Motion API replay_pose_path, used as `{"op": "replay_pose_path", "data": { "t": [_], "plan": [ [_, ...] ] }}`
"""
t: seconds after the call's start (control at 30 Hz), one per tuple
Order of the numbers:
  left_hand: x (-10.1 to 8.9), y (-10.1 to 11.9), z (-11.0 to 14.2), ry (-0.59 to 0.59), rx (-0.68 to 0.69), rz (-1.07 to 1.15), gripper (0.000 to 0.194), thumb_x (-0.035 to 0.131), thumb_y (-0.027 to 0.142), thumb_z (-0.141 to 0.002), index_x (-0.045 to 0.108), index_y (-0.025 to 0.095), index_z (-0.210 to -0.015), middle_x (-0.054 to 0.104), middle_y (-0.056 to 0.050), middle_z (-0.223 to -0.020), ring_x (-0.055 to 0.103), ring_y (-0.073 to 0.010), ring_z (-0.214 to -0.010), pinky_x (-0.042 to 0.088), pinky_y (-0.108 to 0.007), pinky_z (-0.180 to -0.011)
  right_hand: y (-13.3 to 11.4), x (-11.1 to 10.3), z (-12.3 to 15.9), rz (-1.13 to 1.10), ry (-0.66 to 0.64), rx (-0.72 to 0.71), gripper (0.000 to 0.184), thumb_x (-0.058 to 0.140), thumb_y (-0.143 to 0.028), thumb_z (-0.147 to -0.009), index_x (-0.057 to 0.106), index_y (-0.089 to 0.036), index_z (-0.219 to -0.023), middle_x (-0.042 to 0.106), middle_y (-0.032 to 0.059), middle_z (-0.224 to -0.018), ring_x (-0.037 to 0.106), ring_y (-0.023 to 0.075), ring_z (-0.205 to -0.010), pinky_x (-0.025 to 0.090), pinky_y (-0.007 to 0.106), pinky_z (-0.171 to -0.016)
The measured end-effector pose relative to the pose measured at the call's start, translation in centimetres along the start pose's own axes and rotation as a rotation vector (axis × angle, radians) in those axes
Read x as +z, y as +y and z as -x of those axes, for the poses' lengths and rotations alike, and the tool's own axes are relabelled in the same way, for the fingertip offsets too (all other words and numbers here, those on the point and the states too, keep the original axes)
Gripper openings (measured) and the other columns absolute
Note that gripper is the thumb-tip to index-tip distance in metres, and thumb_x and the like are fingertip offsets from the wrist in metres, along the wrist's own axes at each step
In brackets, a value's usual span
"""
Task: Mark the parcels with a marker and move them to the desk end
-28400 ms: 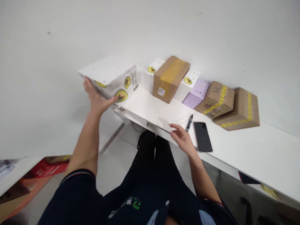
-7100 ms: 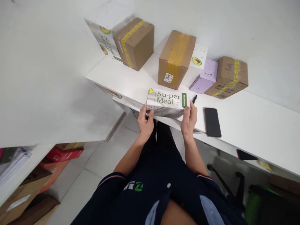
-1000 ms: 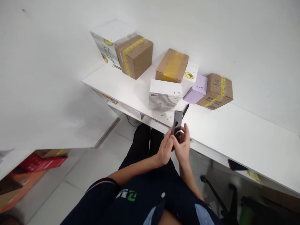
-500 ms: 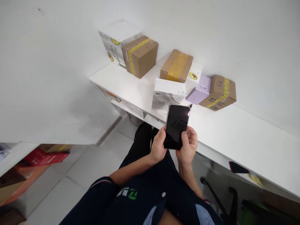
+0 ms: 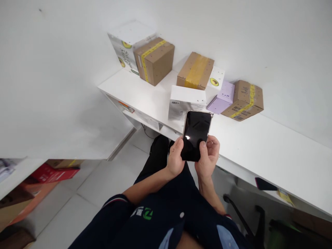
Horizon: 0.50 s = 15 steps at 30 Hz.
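Observation:
I hold a black phone (image 5: 195,135) with a dark screen upright in both hands, just in front of the white table's (image 5: 259,152) near edge. My left hand (image 5: 175,157) wraps its left side. My right hand (image 5: 209,158) grips the right side, thumb resting on the screen. Right behind the phone a white box (image 5: 185,103) with a barcode label stands on the table.
Along the wall stand a tall avocado-print box (image 5: 124,46), a brown box with yellow tape (image 5: 154,60), another taped brown box (image 5: 195,71), a small avocado box (image 5: 215,81), a lilac box (image 5: 223,98) and a brown carton (image 5: 245,100). Red and brown cartons (image 5: 49,173) lie on the floor left.
The phone has turned from edge-on to screen-up in both hands and risen slightly toward the white box. My right thumb now rests on the screen.

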<state>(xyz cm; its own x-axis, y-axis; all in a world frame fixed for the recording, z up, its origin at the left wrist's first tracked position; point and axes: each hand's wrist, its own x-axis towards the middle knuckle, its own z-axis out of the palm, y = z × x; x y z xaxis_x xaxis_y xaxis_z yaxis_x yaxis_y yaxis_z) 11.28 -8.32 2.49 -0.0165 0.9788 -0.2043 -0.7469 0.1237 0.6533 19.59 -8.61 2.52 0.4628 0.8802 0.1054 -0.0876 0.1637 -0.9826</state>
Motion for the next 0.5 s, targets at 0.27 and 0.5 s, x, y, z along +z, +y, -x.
{"op": "replay_pose_path", "data": {
  "t": [0.27,0.5],
  "plan": [
    [-0.41,-0.36,-0.95,0.043,0.030,-0.055,0.049,0.071,0.060,-0.081,0.073,0.019,-0.108,0.078,-0.006,-0.104,0.073,-0.0277,-0.103,0.059,-0.042,-0.092,0.25,0.18,0.09,-0.060,-0.016,-0.016,0.034,0.071,-0.038,-0.085,0.054,-0.028,-0.113,0.060,-0.0005,-0.103,0.061,0.0137,-0.093,0.049,0.028,-0.083],
    [-0.91,-0.77,-1.02,0.129,0.122,-0.149,0.048,0.064,0.061,-0.087,0.073,0.019,-0.107,0.076,-0.008,-0.107,0.071,-0.0276,-0.107,0.059,-0.039,-0.092,0.13,0.44,-0.15,0.029,-0.064,-0.041,0.034,0.067,-0.038,-0.085,0.052,-0.028,-0.114,0.060,0.0003,-0.103,0.061,0.0149,-0.093,0.051,0.030,-0.083]
  ]
}}
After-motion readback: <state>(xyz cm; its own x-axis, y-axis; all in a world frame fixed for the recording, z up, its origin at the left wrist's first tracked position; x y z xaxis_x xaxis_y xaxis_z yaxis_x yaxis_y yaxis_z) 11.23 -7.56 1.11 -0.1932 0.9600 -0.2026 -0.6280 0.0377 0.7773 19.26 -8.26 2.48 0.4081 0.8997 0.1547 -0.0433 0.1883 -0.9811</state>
